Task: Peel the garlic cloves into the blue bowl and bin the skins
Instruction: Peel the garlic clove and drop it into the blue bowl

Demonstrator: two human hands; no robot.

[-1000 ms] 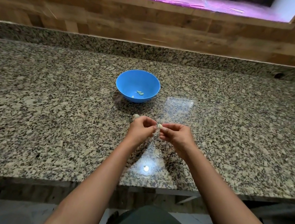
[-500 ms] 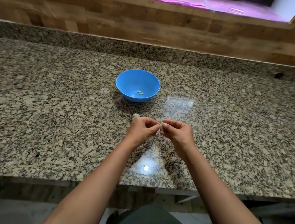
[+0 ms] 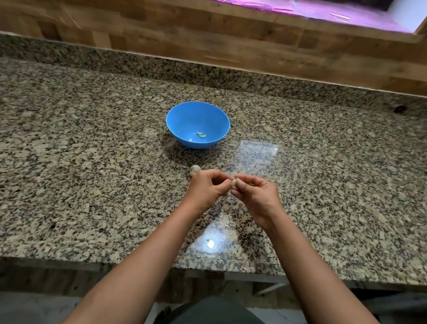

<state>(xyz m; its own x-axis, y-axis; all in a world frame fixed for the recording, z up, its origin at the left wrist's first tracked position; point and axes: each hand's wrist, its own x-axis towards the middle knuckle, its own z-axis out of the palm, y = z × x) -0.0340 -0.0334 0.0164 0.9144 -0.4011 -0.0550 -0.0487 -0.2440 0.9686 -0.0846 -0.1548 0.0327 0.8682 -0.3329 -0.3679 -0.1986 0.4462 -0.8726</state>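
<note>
Above the speckled granite tabletop (image 3: 73, 158), the left hand (image 3: 207, 188) and right hand (image 3: 255, 196) meet, both pinching one small pale garlic clove (image 3: 234, 182) in curled fingertips. Another pale garlic piece (image 3: 194, 169) lies just beyond the left hand. Farther back, the round blue plastic bowl (image 3: 185, 120) holds a few peeled cloves (image 3: 201, 134).

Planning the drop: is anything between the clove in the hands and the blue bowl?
Nothing visible does. The left hand and right hand pinch the clove; a garlic piece on the counter lies by the left hand, beside the line to the blue bowl.
</note>
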